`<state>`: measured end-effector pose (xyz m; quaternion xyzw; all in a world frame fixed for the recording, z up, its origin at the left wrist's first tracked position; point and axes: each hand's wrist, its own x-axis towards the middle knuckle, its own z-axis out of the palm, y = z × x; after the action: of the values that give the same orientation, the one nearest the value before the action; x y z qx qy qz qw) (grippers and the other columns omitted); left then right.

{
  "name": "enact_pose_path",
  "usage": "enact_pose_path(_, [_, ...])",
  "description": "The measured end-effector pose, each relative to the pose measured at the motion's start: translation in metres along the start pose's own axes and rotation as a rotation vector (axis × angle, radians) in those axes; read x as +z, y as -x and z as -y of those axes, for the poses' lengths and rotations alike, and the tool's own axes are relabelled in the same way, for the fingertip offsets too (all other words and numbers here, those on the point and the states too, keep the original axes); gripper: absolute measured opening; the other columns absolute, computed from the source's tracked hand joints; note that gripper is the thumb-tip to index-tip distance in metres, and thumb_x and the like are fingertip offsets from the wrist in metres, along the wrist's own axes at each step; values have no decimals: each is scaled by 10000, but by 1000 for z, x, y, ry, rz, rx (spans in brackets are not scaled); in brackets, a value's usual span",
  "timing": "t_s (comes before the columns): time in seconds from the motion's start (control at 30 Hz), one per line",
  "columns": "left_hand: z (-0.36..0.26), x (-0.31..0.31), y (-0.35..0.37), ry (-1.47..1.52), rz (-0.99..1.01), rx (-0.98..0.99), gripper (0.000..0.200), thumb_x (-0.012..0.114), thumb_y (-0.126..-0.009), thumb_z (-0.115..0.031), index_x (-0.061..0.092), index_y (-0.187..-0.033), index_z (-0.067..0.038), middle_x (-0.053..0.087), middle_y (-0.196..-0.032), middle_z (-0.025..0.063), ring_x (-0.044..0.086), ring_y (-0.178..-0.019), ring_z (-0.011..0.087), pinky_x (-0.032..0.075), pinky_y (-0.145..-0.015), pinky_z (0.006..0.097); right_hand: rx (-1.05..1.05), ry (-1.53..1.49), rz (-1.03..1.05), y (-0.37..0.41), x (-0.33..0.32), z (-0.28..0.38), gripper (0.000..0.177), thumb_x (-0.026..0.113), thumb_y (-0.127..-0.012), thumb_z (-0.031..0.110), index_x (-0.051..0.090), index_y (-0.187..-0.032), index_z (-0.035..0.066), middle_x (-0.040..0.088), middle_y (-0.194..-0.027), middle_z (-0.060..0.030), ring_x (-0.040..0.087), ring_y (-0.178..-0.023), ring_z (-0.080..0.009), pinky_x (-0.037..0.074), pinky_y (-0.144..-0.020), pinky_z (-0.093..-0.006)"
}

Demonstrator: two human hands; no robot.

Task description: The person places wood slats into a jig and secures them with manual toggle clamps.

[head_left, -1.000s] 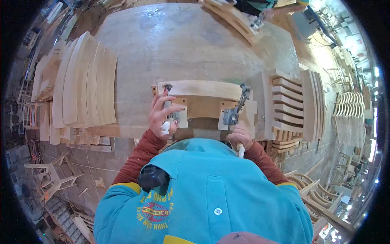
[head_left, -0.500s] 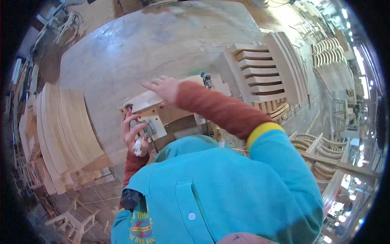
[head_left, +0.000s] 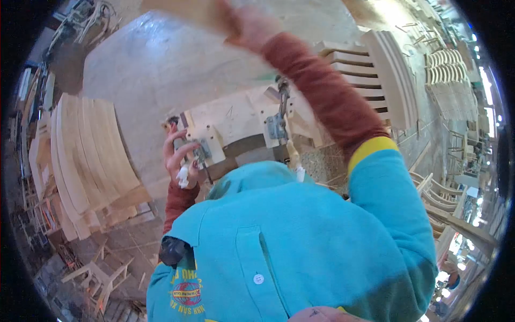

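Note:
A wooden jig (head_left: 236,115) with a curved front edge lies on the table in front of me. My left hand (head_left: 177,155) is at its left end, fingers curled around a metal toggle clamp (head_left: 201,152) with a white-tipped handle. A second toggle clamp (head_left: 277,126) sits on the jig's right side, no hand on it. My right hand (head_left: 252,28), blurred by motion, is stretched out over the far side of the table. It grips the end of a pale wooden piece (head_left: 188,12), which the top of the view partly cuts off.
Curved wooden boards (head_left: 88,155) are stacked at the left. At the right stands a pile of curved slats (head_left: 394,80), partly behind my right arm. Farther right are more curved parts (head_left: 450,86) and wooden frames (head_left: 429,193). The large worktop (head_left: 161,64) stretches beyond the jig.
My right hand has swung from above the jig up to the far side, carrying the wooden piece off it. The jig's top and right clamp now show. My left hand stays at the left clamp.

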<state>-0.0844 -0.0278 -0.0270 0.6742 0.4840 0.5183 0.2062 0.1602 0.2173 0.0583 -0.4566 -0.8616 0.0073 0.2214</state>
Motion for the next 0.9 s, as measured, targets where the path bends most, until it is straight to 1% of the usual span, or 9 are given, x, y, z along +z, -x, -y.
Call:
enact_pose_path(0.03, [-1,0,-1,-14,13,-11,337,564,-654,-340,672,-794,-53,540,-1106,196,389,-1229,434,267,-1034,535,88,-228,-1,3,-6,-30,669,741,-653,305,505,-1222,43,603,-1036,-199,577,-969,-342,468,-828,-398])
enact_pose_path(0.07, [-2,0,-1,-4,15,-2,332,565,-655,-335,672,-798,-54,538,-1111,194,390,-1229,434,268,-1033,534,283,-286,137,8,-74,-8,935,711,-710,181,140,-1445,87,215,-1478,-146,201,-1360,-299,174,-1111,-309])
enact_pose_path(0.1, [-3,0,-2,5,17,6,328,565,-656,-329,672,-802,-55,537,-1115,193,391,-1228,434,269,-1032,533,-45,-683,-333,25,-63,-41,938,748,-672,230,209,-1420,58,425,-1335,-202,413,-1215,-339,338,-1009,-392])
enact_pose_path(0.17, [-4,-1,-4,3,9,26,303,568,-637,-288,671,-809,-60,535,-1110,187,391,-1228,436,279,-1025,533,46,112,-231,62,-99,-92,963,749,-702,246,155,-1436,57,414,-1333,-210,421,-1202,-324,332,-1012,-387])
enact_pose_path(0.2, [-3,0,-5,9,3,30,296,570,-630,-276,670,-807,-62,534,-1105,187,392,-1228,437,282,-1024,532,247,76,-160,74,-122,-70,950,729,-733,287,130,-1441,76,433,-1327,-183,441,-1177,-341,340,-1012,-370])
enact_pose_path(0.23, [-1,1,-5,17,3,32,288,572,-623,-263,670,-806,-63,534,-1100,186,393,-1227,438,285,-1023,531,252,-722,-154,96,-117,-78,771,706,-749,183,301,-1389,37,435,-1343,-150,450,-1203,-230,437,-944,-344])
enact_pose_path(0.33, [-2,-2,-6,17,40,28,273,579,-604,-212,670,-816,-67,523,-1091,176,387,-1229,440,289,-1021,530,369,-543,-20,136,-113,-84,815,701,-756,140,236,-1417,29,333,-1418,-118,367,-1265,-190,377,-1008,-323])
enact_pose_path(0.57, [-11,-16,-13,-125,263,-1,406,568,-763,-430,666,-932,-74,471,-1165,172,328,-1268,424,266,-1029,527,130,-241,0,141,-104,1,827,756,-648,303,395,-1375,142,543,-841,-100,495,-732,-221,415,-726,-318])
enact_pose_path(0.9, [-17,-15,-10,-94,230,21,441,564,-750,-464,676,-898,-64,484,-1157,186,351,-1254,413,261,-1036,518,729,294,24,195,-101,-125,913,685,-686,480,249,-1432,181,526,-1140,-220,488,-1072,-357,360,-961,-409])
